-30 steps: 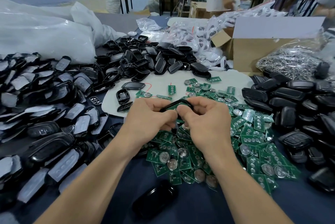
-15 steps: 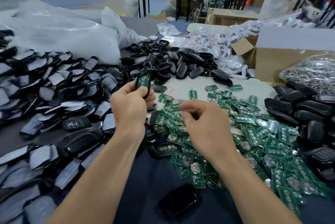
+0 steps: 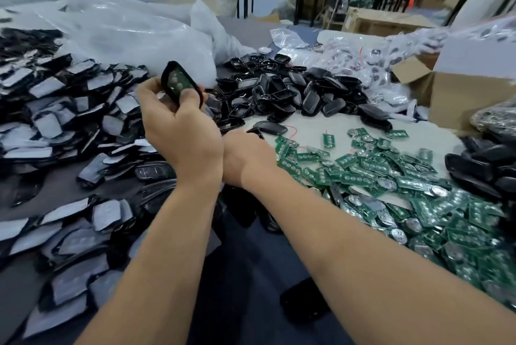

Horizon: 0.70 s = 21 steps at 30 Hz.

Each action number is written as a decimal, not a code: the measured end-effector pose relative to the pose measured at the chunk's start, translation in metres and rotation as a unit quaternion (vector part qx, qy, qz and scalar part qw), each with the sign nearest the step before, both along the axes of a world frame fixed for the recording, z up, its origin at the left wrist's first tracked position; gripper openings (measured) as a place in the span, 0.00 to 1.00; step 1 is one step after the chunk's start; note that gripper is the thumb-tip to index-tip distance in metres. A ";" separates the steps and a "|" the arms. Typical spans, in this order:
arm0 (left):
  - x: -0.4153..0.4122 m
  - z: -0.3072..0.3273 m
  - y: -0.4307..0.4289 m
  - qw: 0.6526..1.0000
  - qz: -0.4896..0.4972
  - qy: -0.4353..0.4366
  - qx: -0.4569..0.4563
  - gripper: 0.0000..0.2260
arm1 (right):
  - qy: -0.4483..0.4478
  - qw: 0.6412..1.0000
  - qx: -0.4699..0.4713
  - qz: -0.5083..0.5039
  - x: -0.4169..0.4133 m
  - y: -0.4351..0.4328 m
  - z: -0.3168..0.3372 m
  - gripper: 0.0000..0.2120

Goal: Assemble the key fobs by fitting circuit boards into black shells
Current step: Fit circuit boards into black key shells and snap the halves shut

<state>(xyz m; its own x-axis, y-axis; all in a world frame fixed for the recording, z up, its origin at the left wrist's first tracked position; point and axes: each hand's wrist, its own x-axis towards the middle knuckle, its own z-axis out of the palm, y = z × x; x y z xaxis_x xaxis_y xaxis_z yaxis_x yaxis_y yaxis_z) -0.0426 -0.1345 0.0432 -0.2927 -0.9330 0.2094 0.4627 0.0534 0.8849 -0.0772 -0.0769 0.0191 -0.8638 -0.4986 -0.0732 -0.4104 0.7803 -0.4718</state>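
Black shell with a green circuit board seated in it is held up by the left hand, fingers and thumb curled round its lower end, above the left side of the worktop. This fob is judged fitted, though full seating cannot be confirmed through the blur. The right hand is lowered near the worktop's middle; its fingers are hidden, so its grip cannot be told. Much is left: loose boards are heaped toward the right edge, empty shells toward the far edge.
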 end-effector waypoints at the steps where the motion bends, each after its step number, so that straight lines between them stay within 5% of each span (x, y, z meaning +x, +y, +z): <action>1: 0.000 -0.001 -0.003 1.000 0.005 0.000 0.016 0.10 | -0.014 0.999 -0.022 -0.026 -0.001 -0.003 -0.002 0.08; 6: -0.006 -0.004 -0.003 0.997 -0.006 -0.009 0.079 0.11 | -0.001 0.982 -0.154 -0.113 -0.002 0.010 -0.009 0.07; 14: -0.005 -0.011 0.032 0.990 -0.128 -0.050 0.007 0.12 | -0.046 0.904 -0.362 -0.221 0.016 0.090 -0.010 0.07; 21: -0.006 -0.039 0.087 0.911 -0.321 -0.229 -0.123 0.12 | -0.039 0.846 -0.441 -0.297 0.032 0.163 -0.021 0.08</action>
<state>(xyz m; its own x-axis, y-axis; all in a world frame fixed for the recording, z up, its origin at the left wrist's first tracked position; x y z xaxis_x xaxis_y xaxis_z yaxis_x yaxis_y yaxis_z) -0.0484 -0.0474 0.0045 -0.8702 -0.4808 0.1072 0.0531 0.1250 0.9907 -0.0450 0.0862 -0.0016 -0.9908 0.1309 0.0335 -0.0111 0.1685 -0.9856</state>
